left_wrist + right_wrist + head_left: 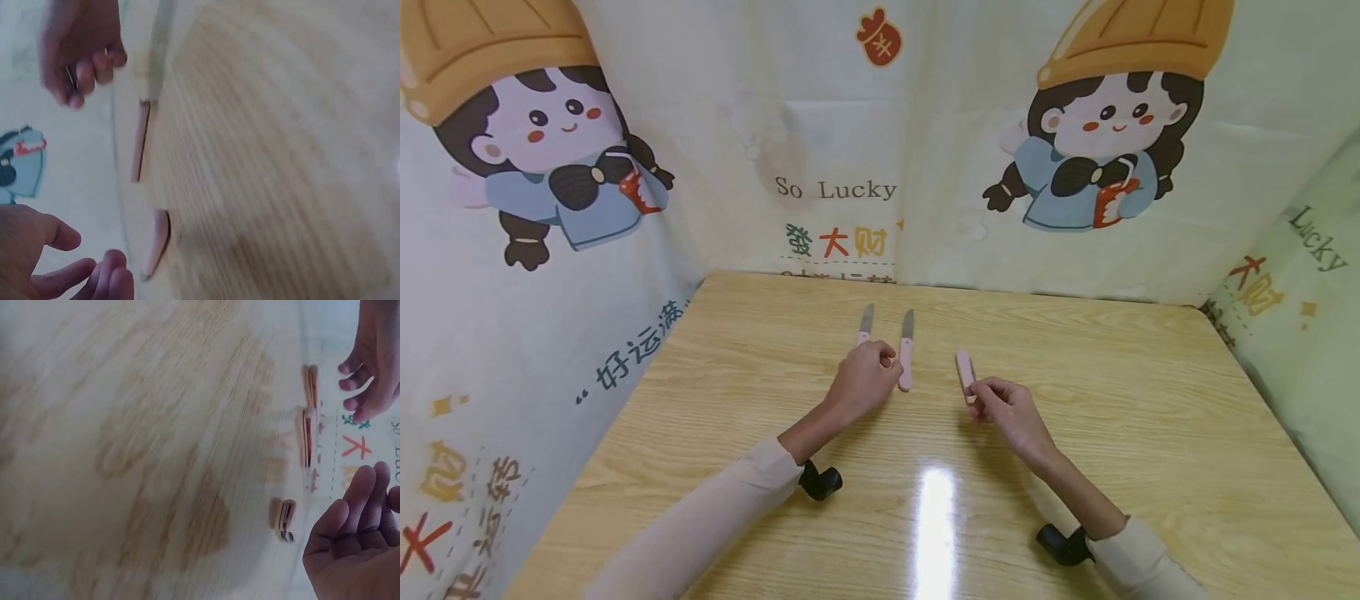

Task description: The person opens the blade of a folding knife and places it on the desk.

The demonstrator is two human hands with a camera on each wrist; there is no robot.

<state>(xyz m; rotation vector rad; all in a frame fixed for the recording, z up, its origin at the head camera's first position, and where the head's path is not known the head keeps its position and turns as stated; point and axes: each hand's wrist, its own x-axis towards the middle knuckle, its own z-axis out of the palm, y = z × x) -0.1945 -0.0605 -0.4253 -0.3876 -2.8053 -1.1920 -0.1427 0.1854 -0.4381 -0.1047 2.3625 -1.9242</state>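
Observation:
Three pocket knives with pink handles lie on the wooden table. In the head view the left knife (867,318) and the middle knife (906,354) have their blades out, pointing away from me. The right knife (964,371) is folded. My left hand (867,379) hovers over the left two, hiding part of the left knife's handle. In the left wrist view its fingers (112,275) are loosely bent with nothing between them. My right hand (1011,417) is just above the folded knife, overlapping its near end. In the right wrist view its relaxed fingers (362,500) hold nothing.
The wooden table (737,350) ends at a printed cloth backdrop (940,208) at the back, with more cloth on both sides. A bright reflection lies on the table's near middle. A black wrist camera (822,482) hangs under the left sleeve, another (1065,546) by the right.

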